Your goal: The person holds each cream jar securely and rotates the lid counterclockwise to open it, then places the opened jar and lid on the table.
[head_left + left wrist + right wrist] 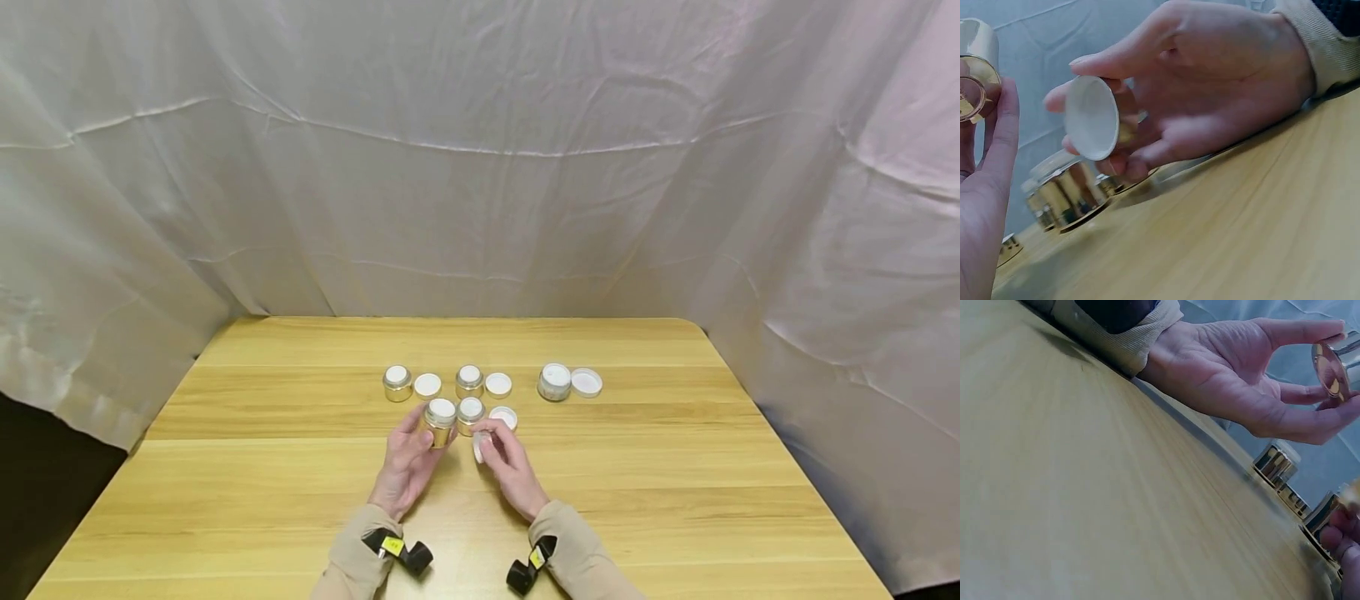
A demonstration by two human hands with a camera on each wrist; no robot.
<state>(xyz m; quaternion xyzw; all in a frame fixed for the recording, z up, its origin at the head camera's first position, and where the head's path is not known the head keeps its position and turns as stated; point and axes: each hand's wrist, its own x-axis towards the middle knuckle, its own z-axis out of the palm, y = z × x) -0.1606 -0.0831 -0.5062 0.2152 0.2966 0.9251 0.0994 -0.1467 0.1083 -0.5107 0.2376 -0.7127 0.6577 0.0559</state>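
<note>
My left hand (406,465) holds a gold cosmetic jar (439,428) off the table, its fingers and thumb round the side. The jar has a white inner top and no outer cap on it. Close to it on the right, my right hand (516,477) pinches a gold jar lid (1092,119) by its rim, tilted so that the white inside shows in the left wrist view. Just behind the hands stands another uncapped gold jar (471,412), with an upturned lid (503,417) beside it. The lid and the held jar are apart.
Farther back on the wooden table (262,467) stand a left jar (397,383), a middle jar (469,381) and a right-hand silvery jar (554,382). Each has an upturned lid to its right, such as the far-right lid (587,382). Grey curtains (480,208) surround the table.
</note>
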